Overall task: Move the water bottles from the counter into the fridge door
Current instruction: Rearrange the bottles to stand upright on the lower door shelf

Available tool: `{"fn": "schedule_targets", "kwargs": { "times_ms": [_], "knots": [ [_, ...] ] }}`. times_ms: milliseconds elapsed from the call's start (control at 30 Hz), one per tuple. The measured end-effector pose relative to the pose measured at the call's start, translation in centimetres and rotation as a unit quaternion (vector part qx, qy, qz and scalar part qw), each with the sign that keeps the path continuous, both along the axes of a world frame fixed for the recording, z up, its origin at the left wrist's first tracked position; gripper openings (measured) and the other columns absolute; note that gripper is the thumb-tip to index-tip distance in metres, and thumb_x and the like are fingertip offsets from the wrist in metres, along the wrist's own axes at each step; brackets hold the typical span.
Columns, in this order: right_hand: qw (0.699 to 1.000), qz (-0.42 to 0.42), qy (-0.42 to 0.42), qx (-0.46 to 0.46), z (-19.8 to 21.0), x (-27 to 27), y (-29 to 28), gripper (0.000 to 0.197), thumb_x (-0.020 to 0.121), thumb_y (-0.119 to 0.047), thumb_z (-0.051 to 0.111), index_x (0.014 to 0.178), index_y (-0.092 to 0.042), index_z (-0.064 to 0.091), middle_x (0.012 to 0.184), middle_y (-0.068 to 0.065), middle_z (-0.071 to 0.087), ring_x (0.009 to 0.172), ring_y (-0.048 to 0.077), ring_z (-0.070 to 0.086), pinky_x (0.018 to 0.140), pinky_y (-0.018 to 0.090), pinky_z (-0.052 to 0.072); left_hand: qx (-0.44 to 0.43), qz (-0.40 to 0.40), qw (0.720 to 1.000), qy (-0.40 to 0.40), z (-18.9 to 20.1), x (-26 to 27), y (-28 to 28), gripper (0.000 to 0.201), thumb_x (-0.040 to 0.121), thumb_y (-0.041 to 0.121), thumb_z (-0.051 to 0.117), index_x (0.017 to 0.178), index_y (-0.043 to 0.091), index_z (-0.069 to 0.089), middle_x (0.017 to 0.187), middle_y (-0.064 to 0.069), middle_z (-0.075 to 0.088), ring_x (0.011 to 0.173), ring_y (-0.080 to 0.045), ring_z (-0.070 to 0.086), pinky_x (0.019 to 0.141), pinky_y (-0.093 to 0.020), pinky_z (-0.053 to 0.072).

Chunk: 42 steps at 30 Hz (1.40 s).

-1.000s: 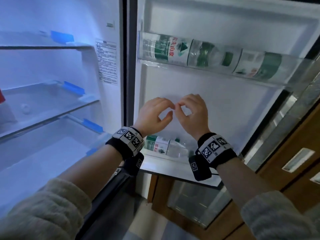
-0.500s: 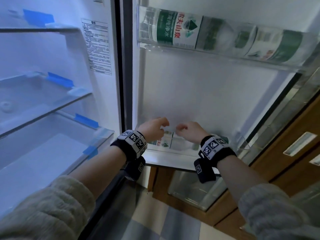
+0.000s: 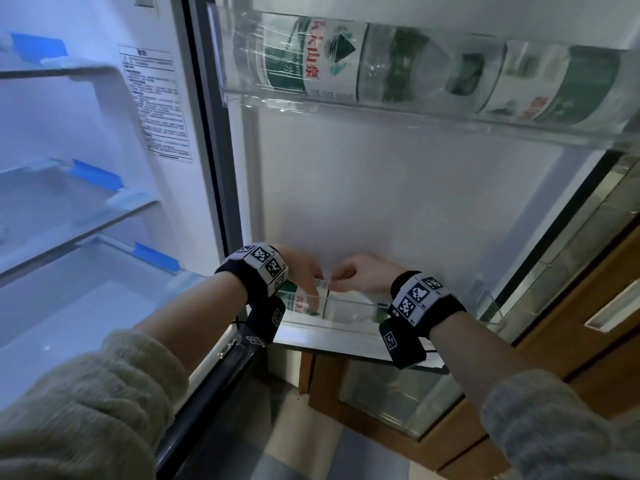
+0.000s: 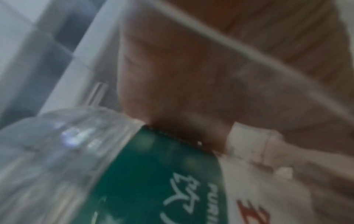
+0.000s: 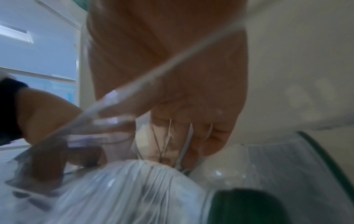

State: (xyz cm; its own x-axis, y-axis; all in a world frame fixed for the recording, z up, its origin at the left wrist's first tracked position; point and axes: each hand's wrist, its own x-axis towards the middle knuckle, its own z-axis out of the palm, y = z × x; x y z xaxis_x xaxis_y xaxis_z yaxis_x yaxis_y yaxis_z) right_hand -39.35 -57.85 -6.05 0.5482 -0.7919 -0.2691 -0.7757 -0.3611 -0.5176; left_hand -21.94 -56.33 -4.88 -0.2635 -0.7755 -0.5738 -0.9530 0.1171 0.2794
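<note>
**A:** Where's the bottle right now?

**B:** I've got it lying on its side in the lower door bin (image 3: 483, 318), down at the bottom of the fridge door (image 3: 398, 202). The bottle (image 3: 341, 310) has a green and white label, with the cap end pointing right.

**A:** And my hands?

**B:** My left hand (image 3: 304, 271) reaches over the bin's clear front wall onto the label end; in the left wrist view the fingers (image 4: 172, 91) curl down against the label. My right hand (image 3: 363, 275) is just beside it, fingers bent down onto the clear shoulder of the bottle. From the right wrist view the fingers (image 5: 191, 133) press the ribbed plastic, though blur keeps me from telling how tight either grasp is.

**A:** Anything else in the door?

**B:** Two more bottles lie end to end in the upper bin (image 3: 415, 114): bottle one (image 3: 311, 60) on the left, bottle two (image 3: 561, 84) on the right. The fridge shelves (image 3: 86, 223) sit to my left.
</note>
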Motion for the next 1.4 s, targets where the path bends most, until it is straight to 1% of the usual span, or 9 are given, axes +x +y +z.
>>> {"fn": "schedule_targets", "kwargs": {
  "times_ms": [200,333,467,667,767,867,1133,1267,1400],
  "knots": [
    [0.999,0.032,0.02,-0.016,0.1,-0.1,-0.2,0.031,0.091,-0.041,0.061,0.108,-0.017,0.071,0.108,0.0,0.07,0.101,0.018,0.063,0.092,0.035,0.048,-0.056,-0.033,0.997,-0.029,-0.5,-0.1,-0.2,0.047,0.072,0.041,0.079,0.111,0.019,0.067,0.093,0.005,0.068,0.084,-0.017,0.062,0.083,-0.029,0.051],
    [0.999,0.012,0.013,-0.049,0.3,-0.5,-0.2,0.044,0.096,-0.044,0.05,0.091,-0.003,0.065,0.083,0.006,0.06,0.076,0.02,0.053,0.068,0.032,0.039,-0.105,-0.053,0.992,-0.045,-0.8,0.0,0.0,0.046,0.067,0.045,0.081,0.105,0.019,0.07,0.095,0.003,0.072,0.088,-0.02,0.066,0.091,-0.038,0.052],
    [0.997,-0.028,-0.069,0.001,0.6,-1.7,0.0,0.043,0.1,-0.042,0.045,0.106,-0.009,0.071,0.11,0.007,0.071,0.107,0.024,0.064,0.1,0.038,0.045,-0.141,-0.066,0.987,-0.035,0.2,-0.2,0.4,0.054,0.06,0.042,0.085,0.105,0.018,0.069,0.099,0.0,0.072,0.088,-0.021,0.066,0.086,-0.037,0.055],
    [0.988,-0.025,-0.149,0.033,1.5,-2.6,1.0,0.034,0.097,-0.039,0.052,0.12,-0.016,0.063,0.116,0.001,0.065,0.101,0.014,0.064,0.095,0.032,0.049,-0.212,-0.056,0.975,0.021,1.4,0.7,0.9,0.042,0.063,0.043,0.083,0.093,0.021,0.064,0.085,0.007,0.067,0.072,-0.015,0.063,0.066,-0.027,0.053],
    [0.964,-0.081,-0.25,0.035,2.3,-2.4,1.1,0.027,0.092,-0.028,0.063,0.115,-0.013,0.063,0.108,0.003,0.066,0.062,-0.008,0.063,0.058,0.013,0.052,-0.235,-0.034,0.97,0.06,2.1,1.2,1.2,0.041,0.062,0.041,0.083,0.092,0.019,0.066,0.081,0.005,0.068,0.068,-0.016,0.065,0.059,-0.026,0.052],
    [0.942,-0.119,-0.314,-0.01,2.8,-2.5,1.1,0.019,0.088,-0.023,0.069,0.103,-0.011,0.069,0.092,0.002,0.067,0.055,-0.001,0.06,0.04,0.007,0.035,-0.243,-0.018,0.965,0.098,2.4,1.7,1.5,0.043,0.065,0.039,0.083,0.098,0.017,0.066,0.087,0.002,0.07,0.074,-0.017,0.067,0.064,-0.029,0.057],
    [0.866,-0.121,-0.482,-0.058,5.0,-1.4,2.7,0.023,0.085,-0.01,0.072,0.107,-0.016,0.068,0.092,-0.001,0.071,0.078,0.01,0.068,0.066,0.028,0.059,-0.264,0.038,0.934,0.237,1.8,3.1,1.7,0.049,0.066,0.03,0.085,0.106,0.013,0.064,0.101,-0.001,0.069,0.094,-0.016,0.066,0.085,-0.037,0.057],
    [0.869,-0.089,-0.467,-0.134,5.8,0.7,3.0,0.029,0.079,-0.012,0.078,0.1,-0.03,0.069,0.099,-0.009,0.073,0.096,0.009,0.069,0.089,0.036,0.055,-0.259,0.046,0.908,0.325,1.7,2.4,1.9,0.055,0.067,0.017,0.085,0.116,0.014,0.06,0.11,0.002,0.069,0.102,-0.012,0.065,0.087,-0.023,0.053],
    [0.891,-0.084,-0.414,-0.166,6.0,1.8,2.7,0.04,0.076,-0.02,0.081,0.114,-0.018,0.067,0.109,-0.006,0.071,0.106,0.013,0.066,0.098,0.042,0.051,-0.244,0.037,0.903,0.351,1.2,2.3,1.8,0.056,0.068,0.015,0.084,0.118,0.017,0.058,0.112,0.003,0.068,0.104,-0.01,0.065,0.09,-0.026,0.053]
  ]
}}
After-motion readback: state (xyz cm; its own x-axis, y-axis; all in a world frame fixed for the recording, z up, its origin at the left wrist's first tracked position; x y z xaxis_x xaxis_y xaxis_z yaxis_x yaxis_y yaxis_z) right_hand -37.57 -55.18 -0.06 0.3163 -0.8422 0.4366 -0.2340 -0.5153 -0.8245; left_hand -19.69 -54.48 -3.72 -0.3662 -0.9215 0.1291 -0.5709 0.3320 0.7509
